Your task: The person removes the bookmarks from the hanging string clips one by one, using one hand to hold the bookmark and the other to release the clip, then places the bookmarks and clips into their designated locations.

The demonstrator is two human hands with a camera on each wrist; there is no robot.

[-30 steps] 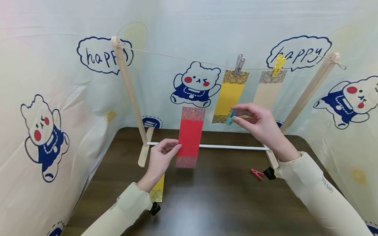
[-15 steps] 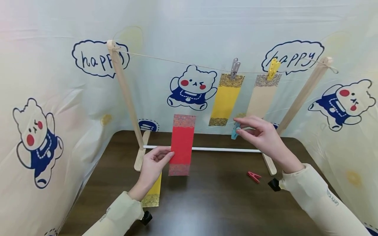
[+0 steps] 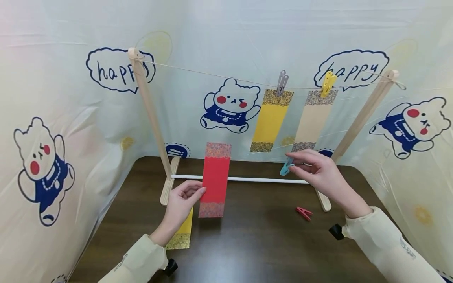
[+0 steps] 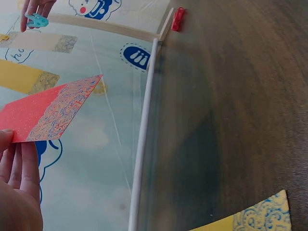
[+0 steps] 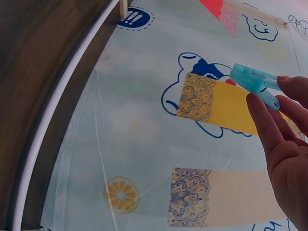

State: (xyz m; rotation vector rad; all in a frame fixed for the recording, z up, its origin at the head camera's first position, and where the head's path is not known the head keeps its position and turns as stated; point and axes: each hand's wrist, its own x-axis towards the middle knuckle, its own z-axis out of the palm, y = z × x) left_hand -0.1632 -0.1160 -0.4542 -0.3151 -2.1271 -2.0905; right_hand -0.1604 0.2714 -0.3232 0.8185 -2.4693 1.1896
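Left hand, head view: the left hand (image 3: pixel 182 202) pinched the left edge of the red card strip (image 3: pixel 216 179) between thumb and fingers.
Red card strip, head view: it was held up near the left side, below the string (image 3: pixel 212 74) and well apart from it, in front of the white rod (image 3: pixel 262 179).
Right hand, head view: the right hand (image 3: pixel 320 169) pinched the blue clothespin (image 3: pixel 286 167), just below the beige card strip (image 3: pixel 315 118).
String, head view: it ran from the left wooden post (image 3: pixel 148 106) to the right wooden post (image 3: pixel 366 112); the grey clothespin (image 3: pixel 282 83) held the hanging yellow card strip (image 3: pixel 270 120) there, and to its right the yellow clothespin (image 3: pixel 328 83) held the beige one.
Worktop, head view: on the worktop (image 3: pixel 262 243) the red clothespin (image 3: pixel 304 213) lay near the right post's foot; the lower yellow card strip (image 3: pixel 182 236) lay at the left, partly hidden by the left hand and wrist.
Pinch, left wrist view: the thumb lay over the red strip's edge, the fingers behind; its patterned end stuck out beyond them.
Blue clothespin, right wrist view: thumb and fingertips were on its handles, its other end pointing away from the hand.
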